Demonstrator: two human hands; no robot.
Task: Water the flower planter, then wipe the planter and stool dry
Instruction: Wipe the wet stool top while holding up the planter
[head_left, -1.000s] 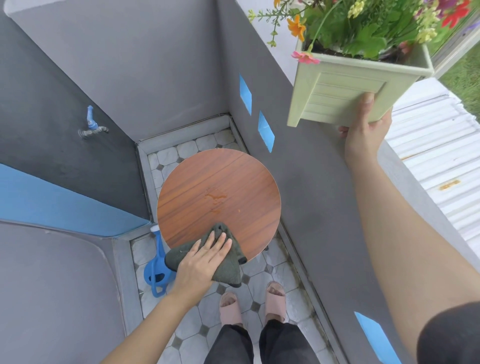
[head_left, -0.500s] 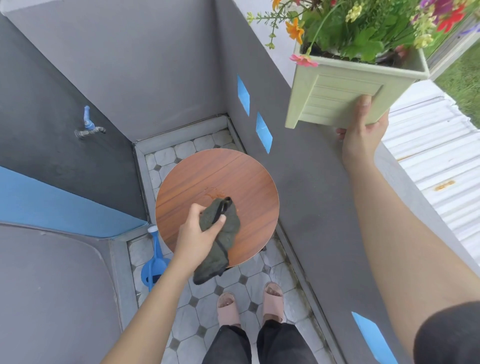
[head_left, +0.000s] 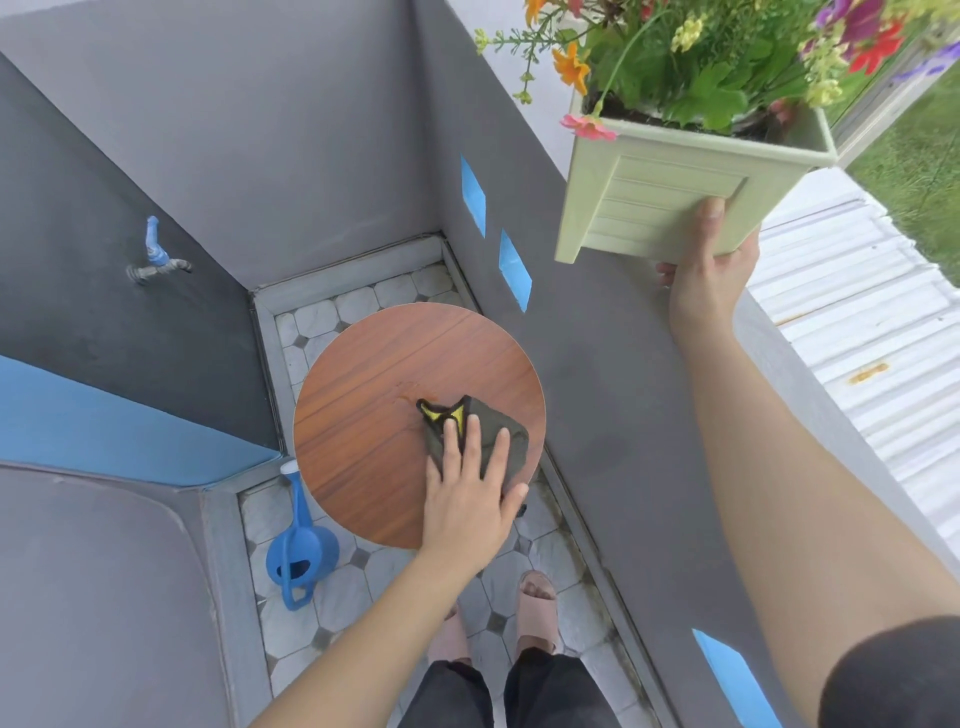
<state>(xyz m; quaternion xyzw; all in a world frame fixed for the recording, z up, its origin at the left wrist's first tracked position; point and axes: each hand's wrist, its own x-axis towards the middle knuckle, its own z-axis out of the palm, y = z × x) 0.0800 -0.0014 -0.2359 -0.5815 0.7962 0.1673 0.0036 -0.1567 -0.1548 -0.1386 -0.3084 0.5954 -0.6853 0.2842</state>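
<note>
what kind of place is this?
Probably an outdoor wash corner beside a house: wall tap, tiled floor with a watering can, grass beyond the low wall.

Grey-walled outdoor corner in daylight.
Grey walls (head_left: 260, 130) carry blue patches (head_left: 514, 270) and a tap (head_left: 156, 257); pale octagonal floor tiles (head_left: 358, 592) below; beyond, what looks like corrugated roofing (head_left: 857, 332) and grass (head_left: 919, 171).

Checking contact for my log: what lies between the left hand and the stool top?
A dark cloth lies between them: the left hand presses it flat onto the stool top, seen in the head view.
</note>
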